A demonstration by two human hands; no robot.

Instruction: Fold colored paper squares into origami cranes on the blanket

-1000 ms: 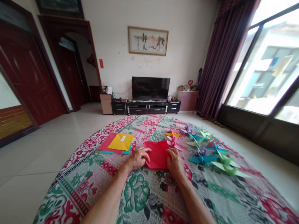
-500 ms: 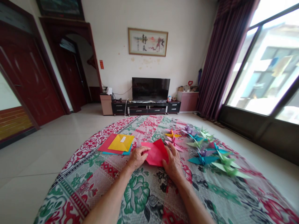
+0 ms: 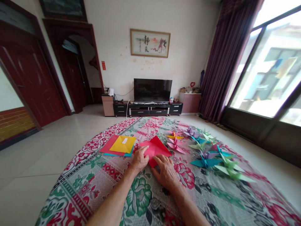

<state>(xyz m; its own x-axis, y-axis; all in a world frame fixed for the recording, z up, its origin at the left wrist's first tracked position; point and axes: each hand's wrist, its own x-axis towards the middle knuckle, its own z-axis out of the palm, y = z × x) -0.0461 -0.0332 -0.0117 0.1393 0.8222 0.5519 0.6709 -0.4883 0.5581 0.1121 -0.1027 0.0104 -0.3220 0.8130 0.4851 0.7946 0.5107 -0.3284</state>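
A sheet of red origami paper (image 3: 156,148) lies on the patterned tablecloth before me, partly folded, with a darker red flap at its far corner and another along its near right side. My left hand (image 3: 140,158) grips the paper's left edge, thumb and fingers closed on it. My right hand (image 3: 166,172) is bent over the near right edge, its fingers on the folded flap and its thumb close to the near corner. The underside of the paper and some fingertips are hidden.
Left of my hands lies a stack of coloured paper with a yellow sheet (image 3: 122,144) on top, bearing a small white label. Several folded paper cranes (image 3: 207,160) stand on the right side of the round table's cloth (image 3: 94,185). Beyond are a television (image 3: 152,90) and cabinet.
The red paper has turned, and its far corner now points away from me. My right hand has moved from its right edge down to the near edge. The left hand stays on the left edge.
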